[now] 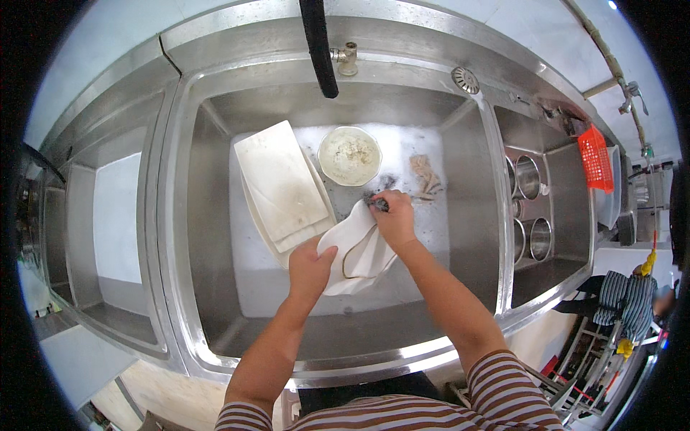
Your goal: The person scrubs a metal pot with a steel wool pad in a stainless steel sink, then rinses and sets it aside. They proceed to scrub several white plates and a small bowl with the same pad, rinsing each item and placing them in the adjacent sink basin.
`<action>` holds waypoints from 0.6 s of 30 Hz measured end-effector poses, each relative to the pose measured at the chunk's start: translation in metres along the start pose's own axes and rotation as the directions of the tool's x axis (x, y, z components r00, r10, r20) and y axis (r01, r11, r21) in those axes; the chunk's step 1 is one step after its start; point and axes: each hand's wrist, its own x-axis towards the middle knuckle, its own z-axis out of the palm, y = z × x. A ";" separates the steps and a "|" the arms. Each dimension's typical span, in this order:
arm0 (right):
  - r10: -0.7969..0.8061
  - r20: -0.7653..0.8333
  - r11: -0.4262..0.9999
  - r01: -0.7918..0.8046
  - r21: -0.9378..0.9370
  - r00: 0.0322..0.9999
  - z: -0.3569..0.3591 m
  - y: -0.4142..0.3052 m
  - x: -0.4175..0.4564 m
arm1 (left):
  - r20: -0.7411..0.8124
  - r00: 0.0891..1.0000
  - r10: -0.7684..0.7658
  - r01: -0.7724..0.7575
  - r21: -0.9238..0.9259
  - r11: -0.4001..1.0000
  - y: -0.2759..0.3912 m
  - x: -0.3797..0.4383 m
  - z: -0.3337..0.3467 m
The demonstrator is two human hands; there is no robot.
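Over the middle basin of a stainless steel sink (345, 345), my left hand (312, 266) grips the left edge of a white, curved-edged dish (345, 231) with a dark line on it. My right hand (395, 218) holds a dark scouring pad (380, 204) against the dish's upper end. Beyond my hands stands a round, pale bowl (349, 156) with cloudy residue inside. Left of it, white rectangular plates (283, 183) lie stacked on a larger pale dish. A brownish clump (426, 175), perhaps food waste or cloth, lies on the basin floor at the right.
A black hose (319, 51) hangs over the back rim beside a metal tap fitting (349, 58). A drain strainer (465, 80) sits at the back right. The right basin holds several metal cylinders (527, 178); a red plastic basket (595, 159) stands beyond. A person (625, 304) is far right.
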 end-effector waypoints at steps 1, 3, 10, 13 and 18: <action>0.014 0.023 1.000 -0.014 0.002 1.000 -0.002 -0.011 0.003 | -0.005 1.000 0.003 -0.003 0.049 0.999 0.001 0.000 -0.003; 0.001 0.055 0.995 -0.007 0.096 0.998 0.002 -0.027 -0.001 | 0.000 1.000 -0.008 0.008 0.032 0.999 0.002 -0.001 -0.005; 0.044 0.000 0.999 -0.044 0.009 0.999 0.012 -0.023 0.004 | -0.004 1.000 -0.009 0.009 0.019 1.000 -0.002 -0.001 -0.003; 0.051 0.005 0.985 -0.051 0.164 0.999 0.012 -0.037 -0.006 | 0.006 1.000 0.000 0.000 0.025 1.000 0.002 -0.001 -0.007; 0.202 -0.036 0.976 -0.205 -0.078 0.979 0.013 0.047 0.018 | 0.000 1.000 -0.016 0.016 0.039 0.999 0.007 -0.001 -0.006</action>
